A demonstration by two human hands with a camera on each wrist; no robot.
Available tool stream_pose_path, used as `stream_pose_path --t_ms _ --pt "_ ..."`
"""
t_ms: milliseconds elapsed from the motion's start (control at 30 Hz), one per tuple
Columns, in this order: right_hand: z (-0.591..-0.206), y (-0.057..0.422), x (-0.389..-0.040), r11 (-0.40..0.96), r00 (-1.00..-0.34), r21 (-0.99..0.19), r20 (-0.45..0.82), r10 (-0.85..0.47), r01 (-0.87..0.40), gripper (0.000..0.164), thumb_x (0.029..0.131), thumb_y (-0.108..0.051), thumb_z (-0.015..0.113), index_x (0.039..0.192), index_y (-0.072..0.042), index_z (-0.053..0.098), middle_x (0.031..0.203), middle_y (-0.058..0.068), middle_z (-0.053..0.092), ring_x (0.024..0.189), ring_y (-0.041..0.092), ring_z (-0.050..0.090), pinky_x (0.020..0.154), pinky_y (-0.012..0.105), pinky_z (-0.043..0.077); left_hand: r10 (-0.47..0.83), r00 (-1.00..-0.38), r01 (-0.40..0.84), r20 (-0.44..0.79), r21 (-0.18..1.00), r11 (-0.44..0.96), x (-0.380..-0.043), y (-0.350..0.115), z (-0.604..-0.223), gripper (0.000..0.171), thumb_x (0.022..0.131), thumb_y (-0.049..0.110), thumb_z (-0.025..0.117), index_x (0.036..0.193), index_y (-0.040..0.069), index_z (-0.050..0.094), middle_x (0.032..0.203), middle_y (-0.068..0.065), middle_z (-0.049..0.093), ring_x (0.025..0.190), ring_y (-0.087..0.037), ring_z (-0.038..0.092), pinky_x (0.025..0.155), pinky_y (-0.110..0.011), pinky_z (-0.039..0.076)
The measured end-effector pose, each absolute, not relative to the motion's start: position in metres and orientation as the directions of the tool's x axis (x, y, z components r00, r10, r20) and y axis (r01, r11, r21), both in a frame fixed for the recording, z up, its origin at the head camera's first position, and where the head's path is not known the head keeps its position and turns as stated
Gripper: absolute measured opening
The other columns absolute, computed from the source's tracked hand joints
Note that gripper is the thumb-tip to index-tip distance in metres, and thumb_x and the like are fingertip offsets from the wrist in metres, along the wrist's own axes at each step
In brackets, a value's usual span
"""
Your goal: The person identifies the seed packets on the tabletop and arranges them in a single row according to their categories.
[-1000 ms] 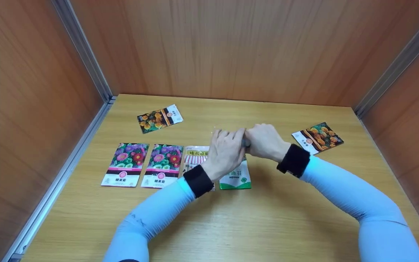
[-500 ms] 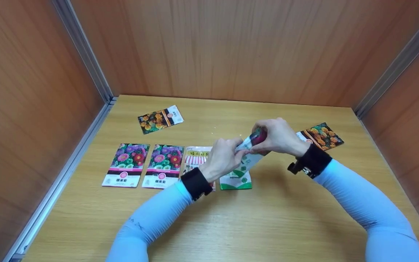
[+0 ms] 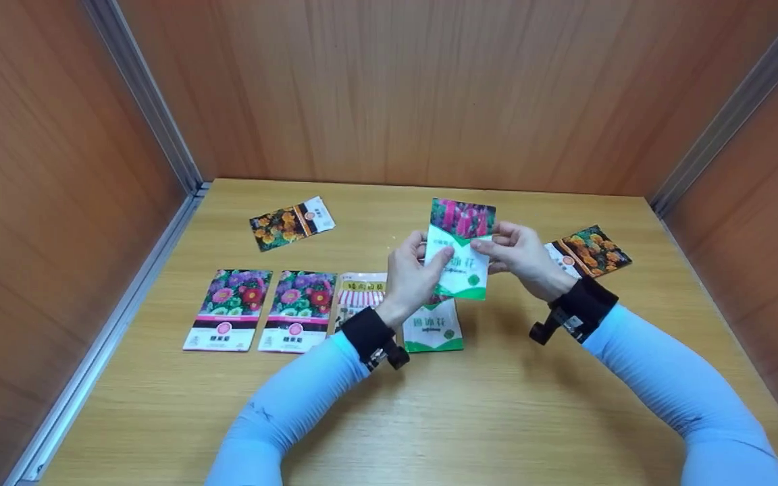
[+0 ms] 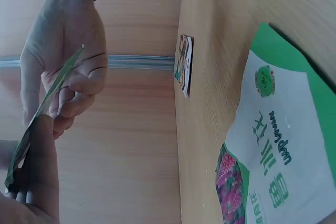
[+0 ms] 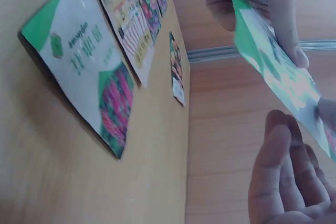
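Observation:
Both hands hold a seed packet (image 3: 462, 219) up over the table, its white and green face with magenta flowers toward the head camera. My left hand (image 3: 410, 275) pinches its left side, thumb on the front. The right hand (image 3: 527, 262) pinches the right edge, thumb on the front and fingers behind. In the right wrist view the raised packet (image 5: 278, 61) slants between both hands. A like green and white packet (image 3: 433, 331) lies just below, its upper part partly hidden by the left hand and the held packet.
To the left lie a striped packet (image 3: 360, 291), partly covered by the left hand, and two aster packets (image 3: 228, 307) (image 3: 298, 307). Orange-flower packets lie at the back left (image 3: 291, 223) and the right (image 3: 595, 251). Wooden walls (image 3: 429, 94) enclose the table.
A second ago the hands were close together and mostly hid the packet. They have since drawn apart, and the packet, folded or rolled half a second ago, is now flat and upright.

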State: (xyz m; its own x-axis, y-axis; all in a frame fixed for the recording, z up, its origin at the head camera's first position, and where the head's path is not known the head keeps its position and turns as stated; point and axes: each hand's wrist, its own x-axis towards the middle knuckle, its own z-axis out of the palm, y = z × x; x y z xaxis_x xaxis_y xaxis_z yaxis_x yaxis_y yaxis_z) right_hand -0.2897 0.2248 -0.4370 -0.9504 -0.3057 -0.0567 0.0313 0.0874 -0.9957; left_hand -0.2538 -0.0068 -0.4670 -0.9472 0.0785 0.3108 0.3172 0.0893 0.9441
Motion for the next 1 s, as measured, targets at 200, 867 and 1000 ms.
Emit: stream_pose_path --t_ms 200,867,1000 --pt "-0.446 0.230 -0.288 0.084 -0.934 -0.993 -0.110 -0.340 0.087 0.040 0.113 -0.018 0.069 0.148 0.000 0.063 0.109 -0.002 0.088 0.096 0.013 0.085 0.084 0.030 0.069 0.148 -0.965 0.230 0.215 0.969 0.091 -0.257 -0.005 -0.471 0.026 0.106 0.016 0.079 0.127 0.004 0.070 0.109 -0.018 0.087 0.089 -0.024 0.087 0.074 -0.031 0.069" --pt "-0.479 0.290 -0.288 0.320 -0.900 -0.915 -0.339 -0.273 0.247 0.036 0.112 -0.011 0.067 0.144 0.006 0.063 0.097 -0.006 0.085 0.086 0.009 0.082 0.080 0.029 0.069 0.183 -0.967 0.223 0.177 0.934 0.278 -0.265 -0.041 -0.494 0.014 0.100 0.013 0.077 0.110 0.004 0.081 0.097 -0.013 0.084 0.078 -0.012 0.074 0.070 -0.021 0.057" --pt "-0.491 0.296 -0.287 0.412 -0.891 -0.877 -0.372 -0.259 0.247 0.039 0.110 -0.013 0.070 0.143 0.007 0.066 0.094 -0.008 0.084 0.084 0.006 0.080 0.077 0.024 0.066 0.179 -0.967 0.227 0.182 0.934 0.277 -0.266 -0.052 -0.495 0.011 0.101 0.012 0.076 0.108 0.004 0.081 0.094 -0.010 0.081 0.077 -0.014 0.073 0.069 -0.020 0.055"
